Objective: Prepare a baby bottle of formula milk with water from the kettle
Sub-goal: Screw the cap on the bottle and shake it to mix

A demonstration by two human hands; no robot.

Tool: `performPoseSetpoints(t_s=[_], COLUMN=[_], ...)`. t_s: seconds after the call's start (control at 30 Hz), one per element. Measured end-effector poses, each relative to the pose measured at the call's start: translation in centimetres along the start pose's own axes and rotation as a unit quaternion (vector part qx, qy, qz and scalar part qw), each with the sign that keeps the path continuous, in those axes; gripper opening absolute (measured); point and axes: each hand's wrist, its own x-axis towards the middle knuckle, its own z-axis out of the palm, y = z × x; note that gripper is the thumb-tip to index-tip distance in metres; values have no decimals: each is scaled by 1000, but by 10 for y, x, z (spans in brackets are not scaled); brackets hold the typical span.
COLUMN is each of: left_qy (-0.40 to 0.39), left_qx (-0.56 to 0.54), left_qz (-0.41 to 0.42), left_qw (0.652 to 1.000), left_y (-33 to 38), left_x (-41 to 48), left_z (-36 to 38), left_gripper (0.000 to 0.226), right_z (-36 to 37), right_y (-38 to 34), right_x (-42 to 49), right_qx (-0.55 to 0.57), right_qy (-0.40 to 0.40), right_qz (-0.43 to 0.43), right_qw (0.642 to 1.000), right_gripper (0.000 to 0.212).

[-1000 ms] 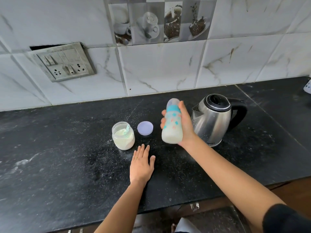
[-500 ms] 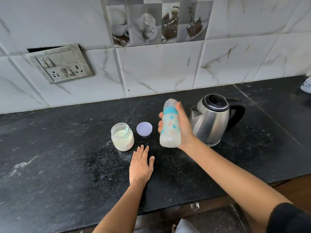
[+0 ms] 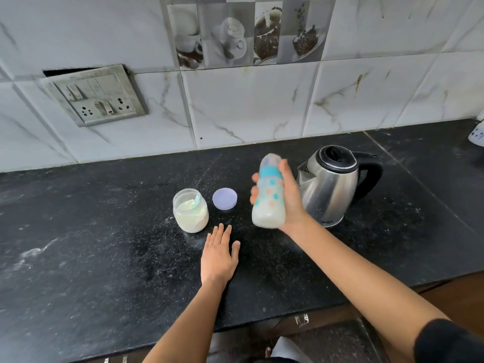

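Note:
My right hand (image 3: 289, 197) grips a capped baby bottle (image 3: 269, 193) with a teal collar and coloured spots, held upright above the counter; milky liquid fills its lower part and it looks motion-blurred. Just right of it stands a steel kettle (image 3: 331, 186) with a black lid and handle. My left hand (image 3: 218, 254) lies flat, fingers straight, on the black counter (image 3: 91, 244). An open glass jar of formula powder (image 3: 190, 210) with a scoop inside stands left of the bottle. The jar's lilac lid (image 3: 224, 199) lies beside it.
A tiled wall with a switch and socket plate (image 3: 95, 95) runs behind the counter. A white object (image 3: 478, 133) shows at the far right edge. The counter's front edge runs below my forearms, with cabinet fronts underneath.
The bottle in my right hand has bobbed slightly down and up while staying upright in the same spot. My left hand has not moved.

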Motion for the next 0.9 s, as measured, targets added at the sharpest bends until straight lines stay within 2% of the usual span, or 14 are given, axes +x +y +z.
performPoseSetpoints(t_s=[0.1,0.23,0.3,0.4,0.57,0.63,0.73,0.9], left_qy=[1,-6,0,0,-4,0,0,-11], left_qx=[-3,7,2,-1,5,0,-2,0], left_qz=[0,2,1,2,5,4,0,9], left_qw=[1000,1000,1000,1000,1000,1000,1000,1000], left_y=[0,-1,-1,-1,-2,-1,0,-2], left_x=[0,1,1,0,1,0,0,1], left_z=[-1,1,0,0,0,0,-2,-1], left_gripper=[54,54,54,54,54,54,54,55], right_z=[0,-4,1,4,-4,0,2,-4], right_y=[-3,23,15,-5,19,13,-1,34], right_x=[10,-9,-5,12,-7,-2,14,-6], right_qx=[47,-49,-16,47,-91,-38,43,-72], right_qy=[52,-1,3,53,-32,-19,43,-14], right_qz=[-21,55,34,-26,46,33,-30,71], right_qw=[997,997,999,997,994,999,998,995], right_gripper=[51,54,51,49,55,50,51,57])
